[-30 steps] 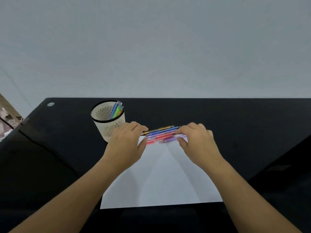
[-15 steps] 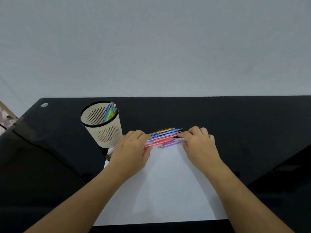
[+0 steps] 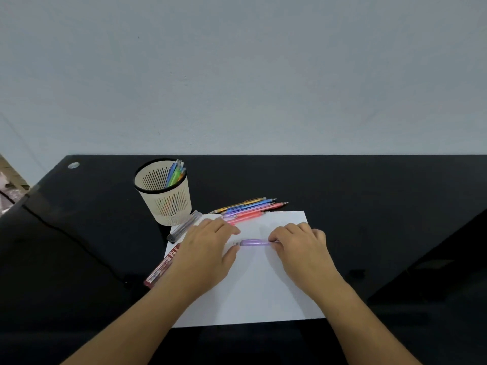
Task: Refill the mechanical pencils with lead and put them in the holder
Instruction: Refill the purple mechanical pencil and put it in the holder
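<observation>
A purple mechanical pencil (image 3: 254, 242) lies level above the white paper sheet (image 3: 253, 293), held between both hands. My right hand (image 3: 300, 246) pinches its right end. My left hand (image 3: 208, 248) touches its left tip with thumb and fingers. Several more mechanical pencils (image 3: 250, 208) lie in a bunch at the paper's far edge. The cream slotted holder (image 3: 164, 193) stands at the left with several pencils (image 3: 175, 175) in it. A red lead pack (image 3: 162, 267) and a clear lead tube (image 3: 184, 225) lie left of my left hand.
The black glossy desk (image 3: 369, 206) ends at a pale wall behind. A thin dark cable (image 3: 66, 233) runs across the desk's left part. A small round metal fitting (image 3: 73, 165) sits at the far left corner.
Both hands pulled back from the pencil bunch toward me, bringing the purple pencil with them over the paper. The lead pack and tube are now uncovered.
</observation>
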### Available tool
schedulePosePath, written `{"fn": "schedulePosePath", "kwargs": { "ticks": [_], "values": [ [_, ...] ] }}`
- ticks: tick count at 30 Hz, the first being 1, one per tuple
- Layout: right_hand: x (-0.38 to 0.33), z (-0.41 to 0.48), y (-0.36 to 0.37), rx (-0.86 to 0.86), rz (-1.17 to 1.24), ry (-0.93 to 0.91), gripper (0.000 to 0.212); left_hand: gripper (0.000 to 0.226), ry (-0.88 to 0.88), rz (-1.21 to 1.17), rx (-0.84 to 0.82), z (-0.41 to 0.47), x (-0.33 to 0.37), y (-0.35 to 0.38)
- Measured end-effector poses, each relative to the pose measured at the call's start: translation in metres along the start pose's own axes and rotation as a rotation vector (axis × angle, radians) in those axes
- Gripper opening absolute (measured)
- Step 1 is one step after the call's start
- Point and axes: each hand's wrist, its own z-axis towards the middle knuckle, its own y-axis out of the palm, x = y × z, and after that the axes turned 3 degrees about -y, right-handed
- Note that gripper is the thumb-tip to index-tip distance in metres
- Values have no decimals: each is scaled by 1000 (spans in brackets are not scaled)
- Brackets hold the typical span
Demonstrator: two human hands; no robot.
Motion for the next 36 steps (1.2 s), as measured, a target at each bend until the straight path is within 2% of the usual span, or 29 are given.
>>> {"fn": "schedulePosePath", "kwargs": {
  "ticks": [12,20,27,36],
  "values": [
    [-25,-38,-18,43,94,20,20,14,-30,-97,137,-44,-2,-4],
    [-29,-17,-17,79,189,41,18,16,-187,-176,213,-31,-10,-4],
    [-23,3,-1,62,226,104,16,14,-326,-130,194,-21,-19,10],
    [-13,6,8,41,205,113,15,15,-331,-52,161,-17,-11,20]
  ]
}}
